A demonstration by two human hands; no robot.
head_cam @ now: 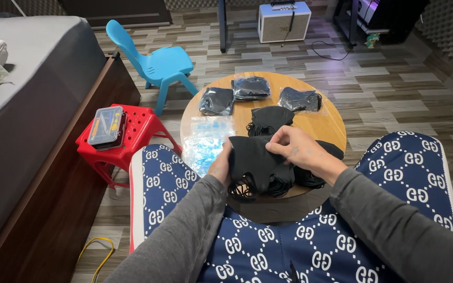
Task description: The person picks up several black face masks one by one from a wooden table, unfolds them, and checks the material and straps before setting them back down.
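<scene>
Round wooden table (327, 126) bears three bagged black mask packs (251, 87), loose black masks (270, 119), clear bags (205, 139)

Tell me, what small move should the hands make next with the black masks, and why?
Probably slide the top mask off the black mask stack with the right hand while the left hand steadies the rest. Both hands grip the stack over the round wooden table, the right fingers pinch its upper edge, and empty clear bags lie beside it.
</scene>
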